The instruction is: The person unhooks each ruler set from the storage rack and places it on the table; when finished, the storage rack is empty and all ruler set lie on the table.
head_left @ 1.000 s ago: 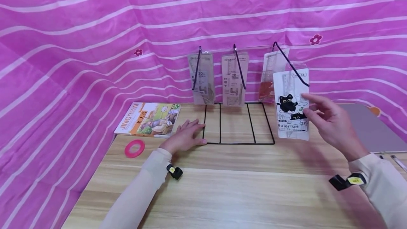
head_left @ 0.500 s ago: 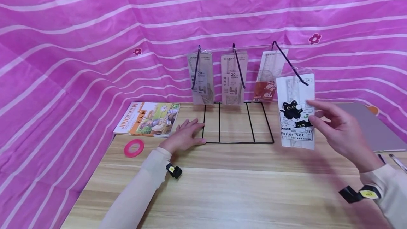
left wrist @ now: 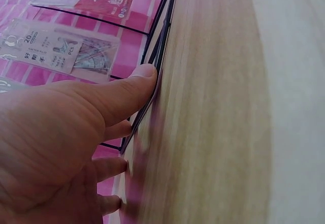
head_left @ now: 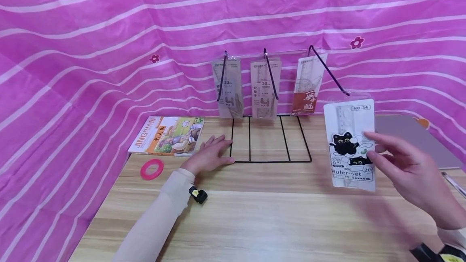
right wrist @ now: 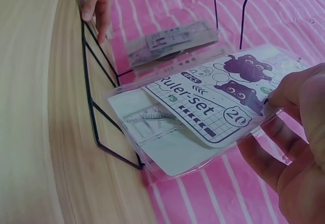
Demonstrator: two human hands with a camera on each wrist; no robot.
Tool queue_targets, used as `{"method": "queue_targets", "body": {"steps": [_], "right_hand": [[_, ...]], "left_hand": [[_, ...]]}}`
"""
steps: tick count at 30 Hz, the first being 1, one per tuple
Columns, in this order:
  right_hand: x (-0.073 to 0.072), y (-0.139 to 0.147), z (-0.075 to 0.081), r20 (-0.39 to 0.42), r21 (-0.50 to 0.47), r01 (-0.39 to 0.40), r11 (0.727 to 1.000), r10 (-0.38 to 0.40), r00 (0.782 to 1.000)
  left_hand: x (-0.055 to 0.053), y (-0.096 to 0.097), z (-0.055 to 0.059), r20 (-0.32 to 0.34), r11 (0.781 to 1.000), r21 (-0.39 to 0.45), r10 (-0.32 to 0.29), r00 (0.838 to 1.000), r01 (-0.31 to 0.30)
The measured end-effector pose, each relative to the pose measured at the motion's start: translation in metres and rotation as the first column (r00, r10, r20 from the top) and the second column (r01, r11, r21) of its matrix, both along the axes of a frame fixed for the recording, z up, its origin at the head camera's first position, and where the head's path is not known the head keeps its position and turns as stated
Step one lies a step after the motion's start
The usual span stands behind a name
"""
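- The white, cat-printed plastic ruler-set packet (head_left: 349, 148) and the right grip (head_left: 411, 169), a bare hand, have moved lower and further right in the head view since the earlier frame; the left grip (head_left: 211, 155), also a bare hand, stays where it was.
- The right grip is narrow, thumb and forefinger pinching the packet's right edge at the right of the frame.
- The packet hangs nearly upright, its clear top just at the tip of the black metal right-hand hook (head_left: 329, 72); whether it is still threaded there, I cannot tell.
- The left grip lies wide, fingers spread, touching the front left corner of the black wire rack (head_left: 269, 161), centre of the frame.
- Two greyish printed plastic packets, one left (head_left: 233, 92) and one middle (head_left: 258, 92), and a white-and-red packet (head_left: 303, 100) hang above the rack's base.
- On the pale wood-grain worktop (head_left: 255, 221), a colourful paperback book (head_left: 167, 136) and flat pink ring (head_left: 143, 170) lie at centre left, a flat grey board (head_left: 411, 126) at the right.
- Pink white-striped cloth (head_left: 233, 11) fills the upper frame.
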State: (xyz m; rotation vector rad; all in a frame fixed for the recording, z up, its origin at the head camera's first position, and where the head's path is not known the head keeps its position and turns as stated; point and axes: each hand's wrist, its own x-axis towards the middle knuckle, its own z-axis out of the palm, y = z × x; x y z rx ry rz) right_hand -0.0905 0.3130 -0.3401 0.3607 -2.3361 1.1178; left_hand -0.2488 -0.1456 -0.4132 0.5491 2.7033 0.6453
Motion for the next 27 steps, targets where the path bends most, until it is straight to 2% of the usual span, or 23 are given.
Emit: {"method": "queue_targets", "body": {"steps": [5, 11, 17, 22, 27], "right_hand": [[0.012, -0.001, 0.002, -0.032, -0.005, -0.016, 1.000, 0.016, 0.999], [0.018, 0.009, -0.004, -0.010, -0.007, 0.006, 1.000, -0.006, 1.000], [0.007, 0.027, -0.016, -0.003, -0.028, -0.006, 1.000, 0.006, 1.000], [-0.008, 0.045, -0.019, 0.090, 0.025, 0.040, 0.999, -0.042, 0.995], [-0.019, 0.060, -0.019, 0.184, 0.096, 0.086, 0.992, -0.102, 0.978]], "left_hand": [[0.000, 0.000, 0.000, 0.005, 1.000, 0.004, -0.004, 1.000, 0.004], [-0.003, 0.000, 0.000, -0.003, 1.000, 0.010, -0.019, 1.000, 0.019], [-0.006, 0.000, 0.001, -0.005, 1.000, 0.008, -0.020, 1.000, 0.020], [-0.004, 0.000, 0.001, 0.000, 1.000, 0.004, -0.020, 1.000, 0.020], [-0.003, -0.001, 0.000, -0.003, 1.000, -0.003, -0.025, 1.000, 0.025]]}}
